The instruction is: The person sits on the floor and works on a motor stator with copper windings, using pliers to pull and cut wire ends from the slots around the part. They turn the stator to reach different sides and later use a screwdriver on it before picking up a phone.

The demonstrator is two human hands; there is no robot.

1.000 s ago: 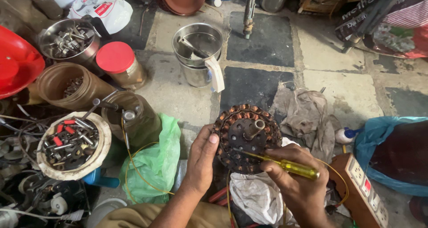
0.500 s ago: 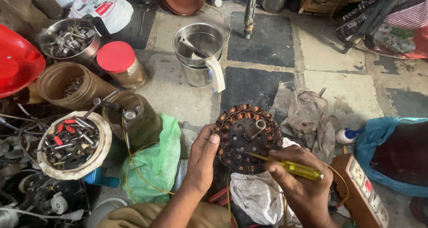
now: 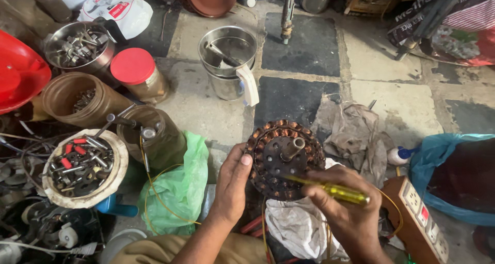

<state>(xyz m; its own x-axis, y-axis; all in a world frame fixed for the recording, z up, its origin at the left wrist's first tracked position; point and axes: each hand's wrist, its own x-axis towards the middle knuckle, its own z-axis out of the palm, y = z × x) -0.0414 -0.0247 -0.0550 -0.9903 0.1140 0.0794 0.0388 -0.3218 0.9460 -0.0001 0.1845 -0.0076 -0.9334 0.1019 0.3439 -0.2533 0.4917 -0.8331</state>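
Note:
A round motor stator [image 3: 284,158] with copper windings around its rim and a short shaft at its centre stands tilted up on a dirty white cloth [image 3: 299,228]. My left hand [image 3: 233,184] grips the stator's left edge. My right hand [image 3: 346,212] holds a screwdriver with a yellow handle [image 3: 335,190]; its tip rests on the lower part of the dark centre plate.
To the left stand a steel kettle with a white handle [image 3: 229,62], a red-lidded jar [image 3: 139,74], tubs of screws and tools [image 3: 82,166], a red bowl [image 3: 20,73] and a green plastic bag [image 3: 178,192]. A grey rag [image 3: 356,135], a power strip [image 3: 420,212] and a blue bag [image 3: 454,176] lie right.

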